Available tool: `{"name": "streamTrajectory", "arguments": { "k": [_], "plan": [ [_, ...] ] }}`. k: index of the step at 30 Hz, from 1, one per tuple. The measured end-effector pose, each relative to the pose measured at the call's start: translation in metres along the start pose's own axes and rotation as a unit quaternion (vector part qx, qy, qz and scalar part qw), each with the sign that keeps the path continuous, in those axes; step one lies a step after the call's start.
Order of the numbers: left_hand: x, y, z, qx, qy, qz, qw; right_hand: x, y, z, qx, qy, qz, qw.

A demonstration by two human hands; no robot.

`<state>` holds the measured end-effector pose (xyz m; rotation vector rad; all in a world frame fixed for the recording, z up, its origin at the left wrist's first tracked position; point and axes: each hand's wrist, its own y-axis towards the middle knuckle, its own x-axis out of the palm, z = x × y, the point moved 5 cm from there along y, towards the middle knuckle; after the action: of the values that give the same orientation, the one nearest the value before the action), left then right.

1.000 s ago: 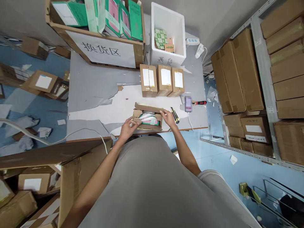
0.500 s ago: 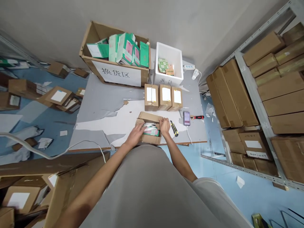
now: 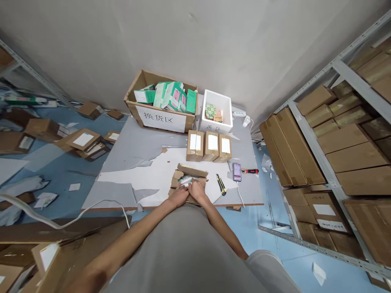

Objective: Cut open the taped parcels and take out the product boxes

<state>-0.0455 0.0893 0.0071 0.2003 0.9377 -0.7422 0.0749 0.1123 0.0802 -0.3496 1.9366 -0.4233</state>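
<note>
An open small cardboard box (image 3: 192,170) with its flaps up sits at the near edge of the grey table (image 3: 134,142). Inside it lie white and green packets (image 3: 184,180). My left hand (image 3: 179,195) and my right hand (image 3: 198,190) are side by side over the box's near part, fingers curled down onto the packets. Too small to tell exactly what each hand grips.
Three sealed labelled boxes (image 3: 209,145) stand behind the open box. A utility knife (image 3: 221,184), a phone (image 3: 236,171) and a red-handled tool (image 3: 251,171) lie to its right. At the back are a large carton of green packages (image 3: 161,106) and a white foam box (image 3: 216,113). Shelves of cartons (image 3: 332,142) stand right.
The camera has tilted up and back, showing more wall. My right hand moved from the box's right flap to the middle, and both hands now meet over the packets.
</note>
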Motion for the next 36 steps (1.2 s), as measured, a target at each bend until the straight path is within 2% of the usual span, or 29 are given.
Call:
{"name": "streamTrajectory", "arguments": {
  "k": [4,9,15,17,19,22,26,31,36],
  "plan": [
    [-0.02,-0.016,-0.015,-0.052,0.096,0.013,0.994,-0.004,-0.013,0.011,-0.024,-0.002,0.004,1.0],
    [-0.044,-0.022,-0.028,-0.056,0.105,0.032,0.992,0.0,-0.032,0.033,-0.035,0.007,0.015,0.999],
    [-0.05,-0.022,-0.025,-0.075,0.13,0.081,0.985,0.008,-0.037,0.063,0.007,-0.002,-0.005,1.0],
    [-0.048,-0.021,-0.023,-0.065,0.137,0.072,0.986,0.009,-0.034,0.07,-0.005,-0.013,-0.012,1.0],
    [-0.046,-0.018,-0.018,-0.026,0.129,0.051,0.99,0.008,-0.032,0.073,-0.031,-0.028,0.0,0.999],
    [-0.041,-0.007,-0.006,-0.003,0.095,0.012,0.995,0.007,-0.029,0.072,-0.061,-0.053,0.021,0.996],
    [-0.031,0.021,0.007,-0.082,0.09,-0.03,0.992,0.011,-0.023,0.068,-0.085,-0.086,-0.001,0.993],
    [-0.022,0.06,0.012,-0.156,0.108,-0.057,0.98,0.015,-0.017,0.068,-0.073,-0.107,-0.024,0.991],
    [-0.025,0.083,0.018,-0.161,0.09,-0.101,0.978,0.015,-0.017,0.068,-0.072,-0.087,-0.026,0.993]
  ]
}}
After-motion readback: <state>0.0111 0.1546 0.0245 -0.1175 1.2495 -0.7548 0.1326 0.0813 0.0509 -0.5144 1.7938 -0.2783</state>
